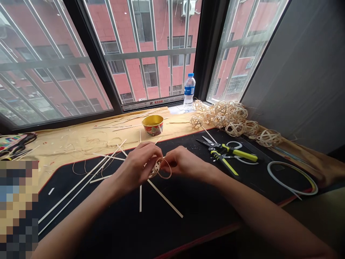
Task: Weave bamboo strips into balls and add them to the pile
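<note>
Between my two hands is a small piece of bamboo weaving (154, 170), with long flat strips sticking out from it over the black mat. My left hand (141, 162) is closed around its left side, and the fingers hide much of the woven part. On the other side, my right hand (180, 162) pinches a thin strip (167, 176) that curves in a loop beside the weave. One flat strip (165, 198) points toward the lower right, and another strip (140, 198) points straight toward me.
Pliers with yellow-green handles (239, 153) and white-handled scissors (234, 145) lie right of my hands. Behind stand a gold-rimmed bowl (152, 126) and a water bottle (189, 91). Several woven balls (229, 113) are heaped back right. A coiled pale strip (269, 172) lies at the mat's right.
</note>
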Demonstrator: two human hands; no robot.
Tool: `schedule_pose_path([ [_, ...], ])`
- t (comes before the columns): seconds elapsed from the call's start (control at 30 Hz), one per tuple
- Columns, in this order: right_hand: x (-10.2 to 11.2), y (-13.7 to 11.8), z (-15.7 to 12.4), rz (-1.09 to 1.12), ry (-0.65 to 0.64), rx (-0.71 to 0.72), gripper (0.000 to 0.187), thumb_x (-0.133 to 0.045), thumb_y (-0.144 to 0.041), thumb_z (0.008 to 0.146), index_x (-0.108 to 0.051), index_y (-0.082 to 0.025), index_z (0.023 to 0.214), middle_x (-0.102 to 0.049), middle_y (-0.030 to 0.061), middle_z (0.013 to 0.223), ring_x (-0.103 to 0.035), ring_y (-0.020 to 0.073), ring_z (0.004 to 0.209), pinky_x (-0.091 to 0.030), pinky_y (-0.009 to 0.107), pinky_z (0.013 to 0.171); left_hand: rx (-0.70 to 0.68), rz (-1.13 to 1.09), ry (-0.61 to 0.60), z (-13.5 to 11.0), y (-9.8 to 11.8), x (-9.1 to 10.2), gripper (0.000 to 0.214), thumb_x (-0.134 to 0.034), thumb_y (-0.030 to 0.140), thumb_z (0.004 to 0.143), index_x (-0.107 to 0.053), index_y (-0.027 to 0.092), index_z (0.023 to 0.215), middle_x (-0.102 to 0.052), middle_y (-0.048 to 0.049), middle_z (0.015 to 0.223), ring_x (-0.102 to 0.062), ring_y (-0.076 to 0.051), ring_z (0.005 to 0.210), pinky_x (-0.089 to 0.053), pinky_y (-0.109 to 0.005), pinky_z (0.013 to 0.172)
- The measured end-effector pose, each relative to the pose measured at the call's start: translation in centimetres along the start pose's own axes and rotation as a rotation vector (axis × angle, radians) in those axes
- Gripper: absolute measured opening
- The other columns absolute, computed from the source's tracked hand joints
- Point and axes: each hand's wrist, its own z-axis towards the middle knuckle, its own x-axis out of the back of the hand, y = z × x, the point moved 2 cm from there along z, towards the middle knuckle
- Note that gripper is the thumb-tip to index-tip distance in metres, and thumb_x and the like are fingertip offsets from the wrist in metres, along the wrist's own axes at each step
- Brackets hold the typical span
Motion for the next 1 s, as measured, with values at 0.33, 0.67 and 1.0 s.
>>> schedule_pose_path([
  [0.33,0.1,-1.2,-1.2,-0.448,0.639,0.61,0.019,-0.051,-0.02,0.093,-0.068,-0.013,0.09,-0.07,0.0043,0.076,-0.062,0.0097,0.064,-0.041,0.019,0.055,0.783,-0.759,-0.016,0.3,-1.5,1.5,0.02,-0.07,0.032,0.075,-0.063,0.015,0.068,-0.065,-0.0002,0.06,-0.061,-0.011,0.059,-0.048,-0.02,0.06],
  [0.67,0.2,-1.9,-1.3,-0.495,0.728,0.592,0.014,-0.051,-0.016,0.09,-0.064,-0.013,0.085,-0.068,0.0044,0.074,-0.059,0.0118,0.067,-0.041,0.022,0.057,1.138,-1.14,-0.136,-0.2,-1.2,-1.0,0.036,-0.084,0.036,0.053,-0.061,0.012,0.068,-0.059,0.0006,0.055,-0.051,-0.009,0.046,-0.039,-0.018,0.044],
  [1.0,0.6,0.0,0.2,-0.367,0.341,-0.423,0.012,-0.054,-0.019,0.082,-0.063,-0.014,0.077,-0.071,0.0061,0.075,-0.062,0.0181,0.066,-0.032,0.026,0.057,0.156,0.301,0.424,0.0,1.1,1.7,0.01,-0.07,0.022,0.077,-0.067,0.021,0.087,-0.062,-0.008,0.112,-0.052,-0.027,0.116,-0.04,-0.047,0.101],
])
